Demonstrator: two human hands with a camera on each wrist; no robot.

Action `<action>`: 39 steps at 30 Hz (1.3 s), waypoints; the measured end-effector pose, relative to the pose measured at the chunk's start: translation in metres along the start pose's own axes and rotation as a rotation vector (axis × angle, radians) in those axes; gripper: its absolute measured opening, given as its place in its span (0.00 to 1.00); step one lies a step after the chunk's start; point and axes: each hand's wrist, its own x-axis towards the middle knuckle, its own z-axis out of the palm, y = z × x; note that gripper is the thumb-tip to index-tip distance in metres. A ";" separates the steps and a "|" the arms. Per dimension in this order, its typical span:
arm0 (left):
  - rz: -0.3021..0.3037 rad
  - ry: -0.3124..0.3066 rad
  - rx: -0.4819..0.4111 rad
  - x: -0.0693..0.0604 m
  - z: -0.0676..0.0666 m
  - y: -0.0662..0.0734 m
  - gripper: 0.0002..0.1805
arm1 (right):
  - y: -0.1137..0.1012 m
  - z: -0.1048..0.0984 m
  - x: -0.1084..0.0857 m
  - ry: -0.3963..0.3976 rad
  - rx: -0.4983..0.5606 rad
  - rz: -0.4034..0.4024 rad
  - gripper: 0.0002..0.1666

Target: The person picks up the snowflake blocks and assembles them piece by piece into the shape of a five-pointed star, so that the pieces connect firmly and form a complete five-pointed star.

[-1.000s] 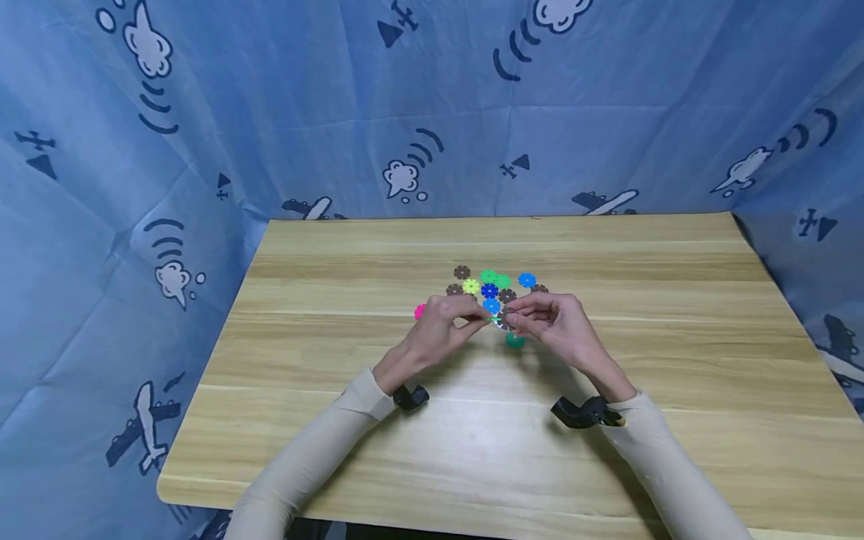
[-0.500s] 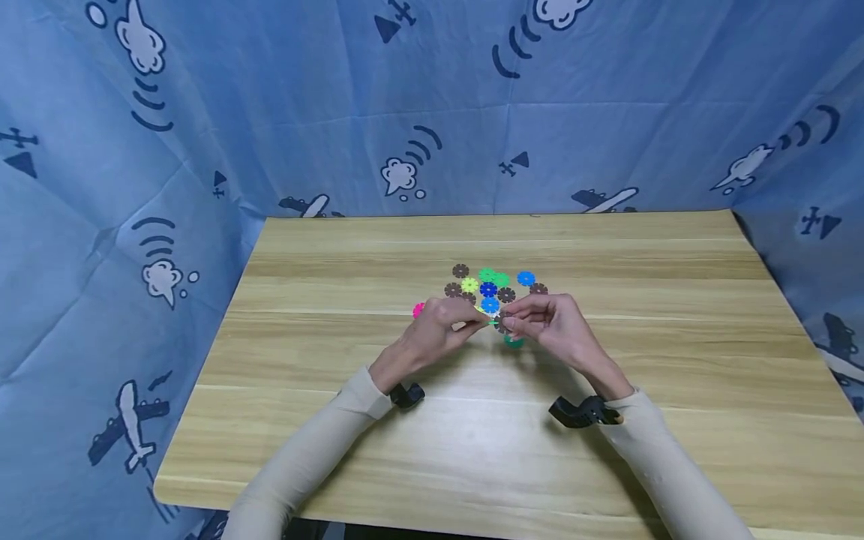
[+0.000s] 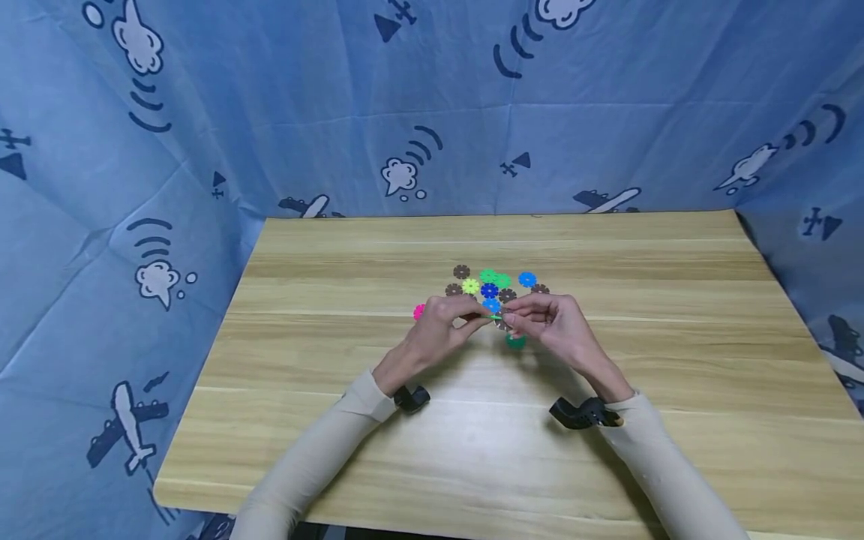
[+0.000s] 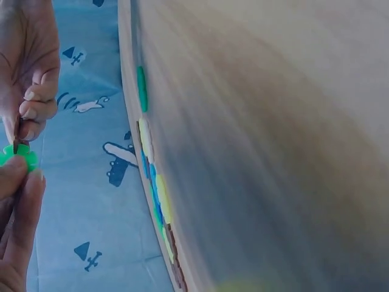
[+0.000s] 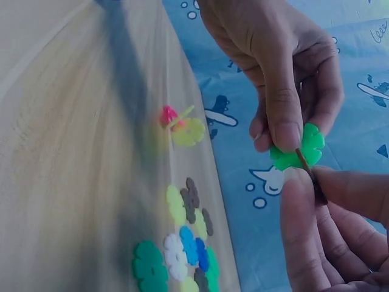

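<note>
My left hand (image 3: 445, 326) pinches a bright green notched plastic disc (image 5: 313, 145) between thumb and fingers. Facing it, my right hand (image 3: 556, 326) pinches a brown notched disc (image 5: 305, 163), seen edge-on in both wrist views. The brown disc's edge meets the green one at roughly a right angle; whether a slot is engaged cannot be told. Both discs are held above the table. Below and behind the hands lie loose discs, among them a dark green one (image 3: 516, 341), a light blue one (image 3: 490, 305) and a dark blue one (image 3: 489, 290).
Further flower-shaped discs lie on the wooden table (image 3: 337, 285): a yellow one (image 3: 470, 286), a pink one (image 3: 419, 311) left of the hands, a blue one (image 3: 527, 279) and several brown ones. A blue patterned curtain (image 3: 445, 90) surrounds the table's back and sides.
Both hands stay nearly in place, each keeping its disc. The green disc now reaches slightly further right, against the brown one. The head view has shifted a little.
</note>
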 end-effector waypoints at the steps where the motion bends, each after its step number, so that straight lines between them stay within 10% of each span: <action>1: -0.011 0.002 -0.007 0.000 0.000 0.000 0.04 | 0.000 0.000 0.000 -0.003 -0.002 -0.006 0.15; 16: -0.136 0.105 -0.109 -0.005 -0.004 -0.007 0.07 | 0.008 -0.018 0.002 0.085 -0.202 -0.047 0.17; 28: -0.182 0.115 -0.129 -0.007 -0.008 -0.009 0.09 | 0.031 -0.008 0.002 -0.040 -0.556 -0.006 0.19; 39: -0.200 0.129 -0.122 -0.008 -0.010 -0.009 0.09 | 0.035 -0.007 0.003 -0.047 -0.531 -0.020 0.16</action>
